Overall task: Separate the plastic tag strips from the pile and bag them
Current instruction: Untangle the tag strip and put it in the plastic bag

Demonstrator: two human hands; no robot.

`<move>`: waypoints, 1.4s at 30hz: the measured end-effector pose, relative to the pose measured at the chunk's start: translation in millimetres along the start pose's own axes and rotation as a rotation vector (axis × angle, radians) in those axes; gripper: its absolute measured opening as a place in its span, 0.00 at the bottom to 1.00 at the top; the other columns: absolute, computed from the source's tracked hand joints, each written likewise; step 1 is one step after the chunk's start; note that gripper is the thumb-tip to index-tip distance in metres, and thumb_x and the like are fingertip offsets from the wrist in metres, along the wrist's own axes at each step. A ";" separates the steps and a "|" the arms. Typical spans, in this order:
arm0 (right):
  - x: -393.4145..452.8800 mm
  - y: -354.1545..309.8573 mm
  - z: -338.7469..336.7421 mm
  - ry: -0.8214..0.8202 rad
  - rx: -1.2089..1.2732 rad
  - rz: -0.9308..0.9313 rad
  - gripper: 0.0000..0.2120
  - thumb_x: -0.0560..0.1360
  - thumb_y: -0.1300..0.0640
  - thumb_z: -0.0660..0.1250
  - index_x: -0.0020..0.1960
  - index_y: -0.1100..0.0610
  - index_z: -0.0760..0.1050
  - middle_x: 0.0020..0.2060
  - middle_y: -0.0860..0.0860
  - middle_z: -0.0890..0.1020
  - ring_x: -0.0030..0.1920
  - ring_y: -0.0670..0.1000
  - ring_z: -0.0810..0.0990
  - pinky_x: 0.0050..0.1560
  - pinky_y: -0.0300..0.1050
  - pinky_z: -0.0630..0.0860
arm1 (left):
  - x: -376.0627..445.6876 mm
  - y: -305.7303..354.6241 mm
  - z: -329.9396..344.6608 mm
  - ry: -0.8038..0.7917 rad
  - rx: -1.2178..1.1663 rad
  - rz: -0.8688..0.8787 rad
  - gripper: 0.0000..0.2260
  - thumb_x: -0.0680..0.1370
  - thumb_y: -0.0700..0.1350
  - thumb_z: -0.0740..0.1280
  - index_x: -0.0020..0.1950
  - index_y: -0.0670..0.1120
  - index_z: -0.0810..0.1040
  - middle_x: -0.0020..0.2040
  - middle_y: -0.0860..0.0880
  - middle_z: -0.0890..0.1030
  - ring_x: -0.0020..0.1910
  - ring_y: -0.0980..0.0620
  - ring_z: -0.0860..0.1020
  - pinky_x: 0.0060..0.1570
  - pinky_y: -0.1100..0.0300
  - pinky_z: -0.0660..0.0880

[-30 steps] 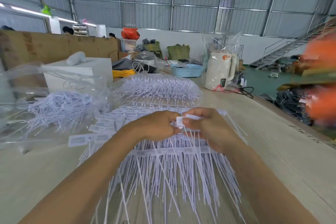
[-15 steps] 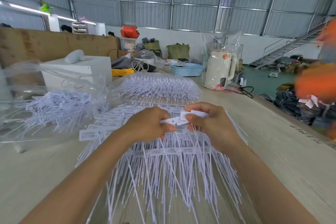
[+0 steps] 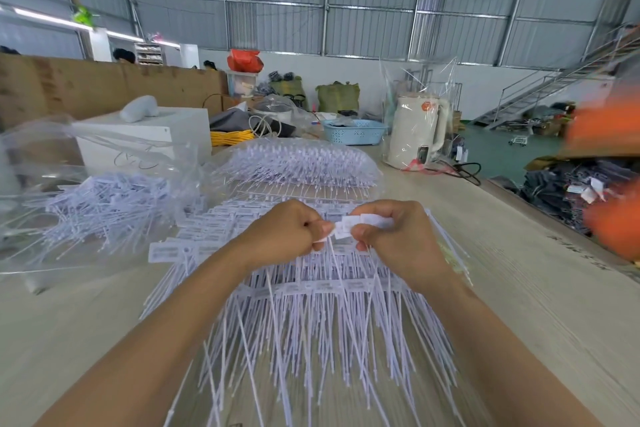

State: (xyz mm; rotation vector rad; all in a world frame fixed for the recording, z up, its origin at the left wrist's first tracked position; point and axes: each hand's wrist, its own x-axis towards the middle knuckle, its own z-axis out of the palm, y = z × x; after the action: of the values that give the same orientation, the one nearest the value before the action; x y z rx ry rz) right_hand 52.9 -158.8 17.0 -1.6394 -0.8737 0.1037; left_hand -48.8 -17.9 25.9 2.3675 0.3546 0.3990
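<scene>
1. The left hand [image 3: 284, 232] has its grip closed on the left end of a white tag strip [image 3: 349, 226], thumb and fingers pinching it.
2. The right hand [image 3: 398, 236] pinches the same strip's right end, its grip curled round it.
3. The strip is held just above the pile of tag strips [image 3: 311, 322] on the surface [image 3: 519, 288].
4. At 10 o'clock lies a clear bag [image 3: 86, 204] holding loose strips; at 12 o'clock, another filled bag [image 3: 298, 163].

A pale wood-grain table [image 3: 540, 305] carries a pile of white tag strips [image 3: 311, 322], two clear bags of strips [image 3: 86, 204] [image 3: 298, 163], a white box [image 3: 145, 139], a blue basket [image 3: 355, 132] and a wrapped kettle [image 3: 415, 132].
</scene>
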 end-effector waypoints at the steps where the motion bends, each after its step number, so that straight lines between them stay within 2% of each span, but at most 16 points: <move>1: -0.5 -1.1 1.9 0.007 -0.018 -0.036 0.07 0.71 0.71 0.69 0.41 0.60 0.80 0.32 0.54 0.81 0.24 0.43 0.77 0.28 0.33 0.72 | 0.6 1.7 -1.1 -0.025 -0.091 -0.031 0.17 0.80 0.48 0.62 0.31 0.47 0.75 0.18 0.57 0.72 0.18 0.63 0.67 0.29 0.64 0.64; 6: 1.2 -0.8 -14.9 0.149 -0.126 -0.199 0.10 0.71 0.70 0.68 0.39 0.57 0.83 0.39 0.51 0.84 0.35 0.45 0.81 0.38 0.38 0.78 | -3.4 -2.6 -16.1 -0.205 -0.418 -0.155 0.24 0.79 0.43 0.63 0.22 0.47 0.71 0.18 0.53 0.64 0.16 0.58 0.58 0.19 0.69 0.56; 10: 9.8 4.2 -43.8 0.309 0.307 0.016 0.09 0.70 0.70 0.70 0.48 0.62 0.81 0.33 0.53 0.83 0.27 0.46 0.79 0.31 0.37 0.77 | -4.8 -14.2 -10.0 -0.103 -0.020 -0.121 0.20 0.80 0.48 0.62 0.29 0.45 0.73 0.20 0.53 0.72 0.19 0.58 0.66 0.27 0.66 0.66; 12: 13.1 3.2 -50.8 0.297 0.431 0.064 0.07 0.70 0.71 0.69 0.46 0.63 0.80 0.35 0.55 0.82 0.28 0.49 0.79 0.33 0.37 0.77 | -2.6 -15.5 1.8 -0.122 0.206 -0.055 0.19 0.81 0.52 0.59 0.32 0.45 0.73 0.26 0.54 0.75 0.25 0.58 0.72 0.35 0.63 0.68; 15: 14.0 -3.7 -60.6 0.282 0.630 0.120 0.06 0.71 0.71 0.67 0.44 0.64 0.80 0.41 0.57 0.83 0.32 0.50 0.81 0.35 0.37 0.78 | -2.0 -17.5 12.0 -0.132 0.506 -0.004 0.20 0.81 0.55 0.56 0.34 0.46 0.69 0.32 0.49 0.71 0.32 0.53 0.70 0.37 0.61 0.67; 18: 13.1 -9.1 -63.1 0.265 0.684 0.087 0.06 0.71 0.71 0.67 0.44 0.64 0.80 0.47 0.59 0.82 0.32 0.49 0.82 0.36 0.37 0.78 | -1.1 -17.6 12.1 -0.084 0.679 0.009 0.16 0.80 0.56 0.58 0.40 0.47 0.74 0.37 0.49 0.76 0.38 0.51 0.74 0.40 0.59 0.68; 20: 10.5 -11.8 -53.1 0.169 0.675 0.050 0.06 0.70 0.70 0.68 0.43 0.63 0.82 0.42 0.57 0.84 0.33 0.50 0.81 0.37 0.38 0.78 | -0.7 -13.8 16.2 0.013 0.708 0.055 0.13 0.80 0.57 0.59 0.47 0.48 0.75 0.42 0.51 0.79 0.43 0.51 0.76 0.46 0.57 0.68; 22: 8.5 -14.8 -38.5 0.109 0.642 0.045 0.06 0.70 0.70 0.68 0.43 0.62 0.82 0.36 0.52 0.85 0.34 0.50 0.81 0.38 0.39 0.79 | -1.4 -4.4 21.1 0.145 0.573 0.141 0.16 0.79 0.58 0.56 0.47 0.48 0.75 0.38 0.53 0.77 0.39 0.52 0.74 0.47 0.56 0.68; 23: 7.9 -15.6 -31.1 0.096 0.629 0.051 0.06 0.70 0.70 0.68 0.44 0.62 0.82 0.35 0.52 0.85 0.34 0.50 0.81 0.38 0.39 0.79 | -3.3 1.4 22.5 0.165 0.362 0.143 0.19 0.78 0.60 0.55 0.47 0.47 0.76 0.36 0.54 0.77 0.37 0.54 0.75 0.45 0.58 0.68; 25: 7.6 -16.8 -17.6 0.099 0.606 0.072 0.06 0.71 0.70 0.68 0.46 0.63 0.81 0.37 0.56 0.84 0.34 0.50 0.81 0.38 0.40 0.79 | -10.4 17.5 25.2 0.045 -0.110 0.074 0.25 0.74 0.66 0.51 0.51 0.49 0.78 0.41 0.55 0.81 0.40 0.61 0.78 0.44 0.62 0.70; 28: 6.5 -16.6 -3.1 0.189 0.525 0.079 0.06 0.72 0.68 0.69 0.48 0.63 0.81 0.35 0.58 0.81 0.31 0.50 0.78 0.32 0.42 0.75 | -15.7 32.4 32.6 -0.158 -0.335 0.052 0.27 0.75 0.65 0.50 0.58 0.49 0.78 0.50 0.51 0.84 0.51 0.59 0.80 0.53 0.64 0.71; 30: 7.7 -17.6 3.3 0.274 0.484 0.070 0.06 0.72 0.65 0.70 0.49 0.64 0.81 0.33 0.55 0.81 0.29 0.48 0.77 0.28 0.39 0.72 | -18.9 39.3 33.0 -0.164 -0.469 0.032 0.23 0.80 0.58 0.53 0.60 0.42 0.76 0.45 0.46 0.84 0.46 0.52 0.83 0.52 0.60 0.76; 32: 11.4 -22.1 7.3 0.349 0.466 0.064 0.06 0.72 0.64 0.70 0.49 0.63 0.81 0.33 0.53 0.81 0.31 0.48 0.78 0.32 0.40 0.76 | -22.9 44.9 31.4 -0.176 -0.647 -0.059 0.19 0.82 0.53 0.54 0.57 0.39 0.75 0.37 0.45 0.82 0.34 0.48 0.81 0.41 0.57 0.80; 35: 17.9 -33.6 13.2 0.421 0.500 0.039 0.02 0.73 0.65 0.70 0.45 0.61 0.79 0.31 0.50 0.81 0.29 0.45 0.79 0.37 0.39 0.79 | -28.2 48.2 29.2 -0.149 -0.614 -0.132 0.18 0.82 0.52 0.54 0.51 0.40 0.76 0.28 0.49 0.75 0.21 0.56 0.70 0.23 0.66 0.70; 39: 23.5 -45.6 37.8 0.340 0.612 0.095 0.07 0.77 0.62 0.64 0.42 0.56 0.76 0.30 0.51 0.81 0.32 0.48 0.81 0.40 0.43 0.78 | -35.1 38.1 16.0 0.190 -0.529 -0.179 0.20 0.81 0.54 0.55 0.39 0.47 0.79 0.24 0.54 0.71 0.16 0.60 0.63 0.19 0.70 0.58; 42: 23.6 -55.7 65.8 0.127 0.764 0.211 0.10 0.80 0.65 0.57 0.57 0.60 0.74 0.38 0.55 0.83 0.40 0.55 0.82 0.48 0.52 0.78 | -51.4 16.0 -2.3 0.377 -0.488 -0.160 0.17 0.81 0.46 0.58 0.34 0.47 0.74 0.26 0.51 0.71 0.17 0.59 0.63 0.19 0.69 0.59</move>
State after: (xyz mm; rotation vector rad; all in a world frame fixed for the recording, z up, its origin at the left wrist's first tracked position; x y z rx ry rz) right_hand 9.3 -91.6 56.5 -0.9960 -0.4679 0.4218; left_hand -94.4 -46.5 28.9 1.7718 0.5465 0.7635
